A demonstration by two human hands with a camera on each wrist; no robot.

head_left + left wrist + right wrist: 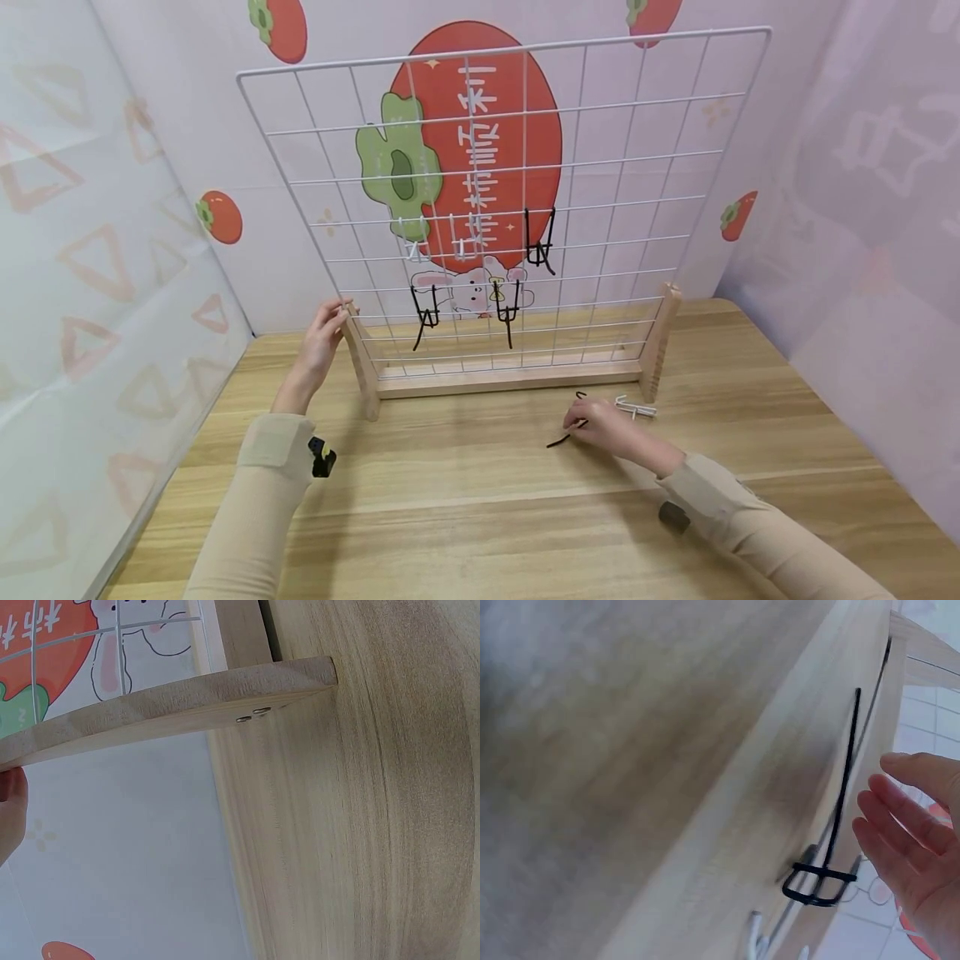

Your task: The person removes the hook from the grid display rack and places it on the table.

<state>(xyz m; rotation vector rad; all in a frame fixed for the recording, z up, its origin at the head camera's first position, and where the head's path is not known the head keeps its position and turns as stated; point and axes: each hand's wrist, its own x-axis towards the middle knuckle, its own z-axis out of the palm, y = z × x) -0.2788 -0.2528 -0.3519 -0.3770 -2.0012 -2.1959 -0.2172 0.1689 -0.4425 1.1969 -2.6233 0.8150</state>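
Note:
A white wire grid panel [592, 171] stands upright in a wooden stand [510, 382]. My left hand [324, 333] grips the upper end of the stand's left wooden post [187, 694]; only part of the hand shows in the left wrist view. My right hand [600, 423] is just over a black wire hook [843, 780] lying on the table. In the right wrist view its fingers are spread loosely beside the hook's long rod, with a gap between. In the head view the hand covers the hook's middle.
White metal hooks [636, 408] lie to the right of my right hand. Three black hooks [507, 313] and two white hooks [462, 246] hang on the grid. Behind the wooden table [450, 508] is a backdrop printed with persimmons [487, 83].

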